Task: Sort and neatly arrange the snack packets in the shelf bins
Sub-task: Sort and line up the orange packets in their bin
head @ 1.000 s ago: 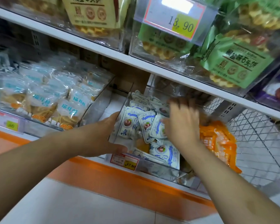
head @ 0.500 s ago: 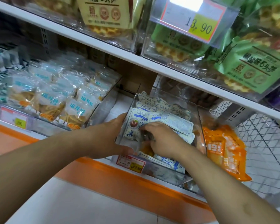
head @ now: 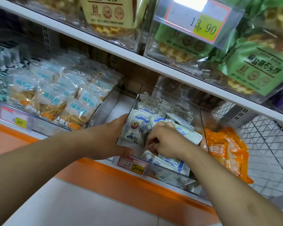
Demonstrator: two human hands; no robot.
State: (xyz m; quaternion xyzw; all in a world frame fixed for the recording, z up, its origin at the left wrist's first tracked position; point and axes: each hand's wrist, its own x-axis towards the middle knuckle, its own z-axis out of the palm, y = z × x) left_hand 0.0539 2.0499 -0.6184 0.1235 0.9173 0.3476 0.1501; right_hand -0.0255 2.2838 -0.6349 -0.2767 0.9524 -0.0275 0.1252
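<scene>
A clear plastic bin on the lower shelf holds several white-and-blue snack packets, some upright at the back, some lying flat at the front. My left hand grips the bin's left wall, thumb along the front corner. My right hand is inside the bin with fingers curled down around packets near the front; what the fingers pinch is partly hidden. One flat packet lies across the back of that hand's knuckles side.
A bin of clear bags with blue labels stands to the left. Orange packets lie to the right beside a wire basket. Price tags hang on the bin fronts. An upper shelf with waffle bags overhangs.
My right hand came down from above the packets into the front of the bin and closed on them. The left hand has stayed on the bin's left wall.
</scene>
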